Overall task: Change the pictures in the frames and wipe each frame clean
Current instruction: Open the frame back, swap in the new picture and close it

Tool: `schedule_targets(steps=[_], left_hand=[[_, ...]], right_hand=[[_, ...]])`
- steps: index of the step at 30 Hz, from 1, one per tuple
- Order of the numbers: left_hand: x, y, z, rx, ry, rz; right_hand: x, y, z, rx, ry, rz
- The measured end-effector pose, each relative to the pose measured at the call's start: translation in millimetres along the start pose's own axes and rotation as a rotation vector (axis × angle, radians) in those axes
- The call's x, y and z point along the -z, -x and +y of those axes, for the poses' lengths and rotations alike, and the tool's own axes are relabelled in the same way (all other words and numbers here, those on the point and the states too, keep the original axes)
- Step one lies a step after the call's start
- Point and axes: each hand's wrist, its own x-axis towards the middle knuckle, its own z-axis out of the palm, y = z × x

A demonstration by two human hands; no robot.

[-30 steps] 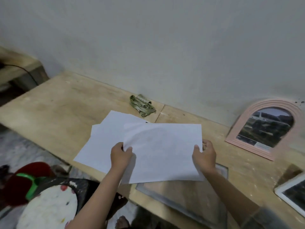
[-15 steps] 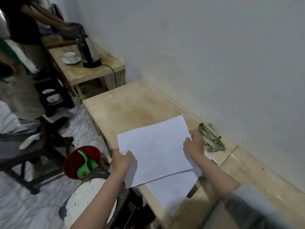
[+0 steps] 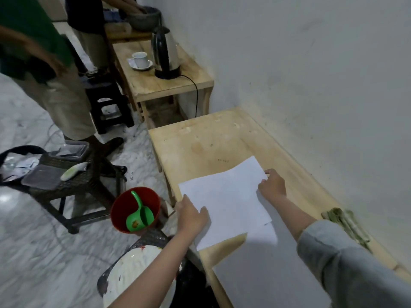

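Because the bench [image 3: 200, 147] runs long and bare along the wall, its pale, flat plywood top, stained and scuffed in places, serves as the sorting place for the sheets, and the work sits toward its front edge. No frame shows in this view, so the frames themselves cannot be placed. A second sheet [image 3: 266, 278] lies flat nearer the viewer, its front part reaching the bench's front edge; it is plain, white and thin, and part of it is tucked under the first. The sheet [image 3: 224, 203] in hand is the same smooth white paper, rectangular, with its far edge slightly bowed, which suggests it is lifted or only just resting rather than pressed flat; a hand at each side probably keeps so limp a thing from folding. The left hand [image 3: 191, 215] holds its near left side at the bench's front edge, thumb on top and fingers likely beneath, closed on the paper. The right hand [image 3: 272, 184] pinches the far right corner, fingers curled over the edge. A cloth [image 3: 344, 225], olive, crumpled and soft, lies at the back edge against the wall, probably kept there, beside the paper but not on it, for the wiping. Off the bench, below its front edge, a round red bucket [image 3: 135, 210] of glossy plastic holds a green scoop [image 3: 139, 215].
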Motion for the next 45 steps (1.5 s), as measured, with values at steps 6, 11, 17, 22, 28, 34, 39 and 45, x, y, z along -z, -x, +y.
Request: schedule_targets(steps=[6, 11, 17, 22, 28, 34, 39, 45], left_hand=[[-22.7, -10.4, -0.5, 0.009, -0.142, -0.008], [-41.2, -12.4, -8.6, -0.021, -0.22, -0.081], [-41.7, -4.6, -5.7, -0.06, -0.286, -0.056], [-42.6, 21.0, -14.2, -0.074, -0.285, -0.01], [-52.9, 70.2, -41.4, -0.207, -0.29, -0.165], [-59.6, 106.1, -49.8, -0.259, -0.385, -0.238], [-64.0, 122.3, -48.7, -0.239, -0.576, -0.369], [-71.7, 128.3, -42.8, -0.24, -0.73, -0.289]], right_hand=[[-24.7, -34.7, 9.6, 0.045, 0.387, -0.142], [-35.4, -37.9, 20.3, 0.15, 0.557, -0.134], [-27.8, -26.7, 32.9, 0.205, 0.5, -0.073], [-11.5, -3.8, 53.3, 0.232, 0.5, -0.063], [12.4, 46.4, 99.5, 0.149, 0.516, -0.067], [27.8, 86.2, 140.3, 0.057, 0.553, -0.086], [36.8, 101.2, 158.6, 0.024, 0.538, -0.082], [46.2, 101.9, 156.5, 0.02, 0.512, -0.058]])
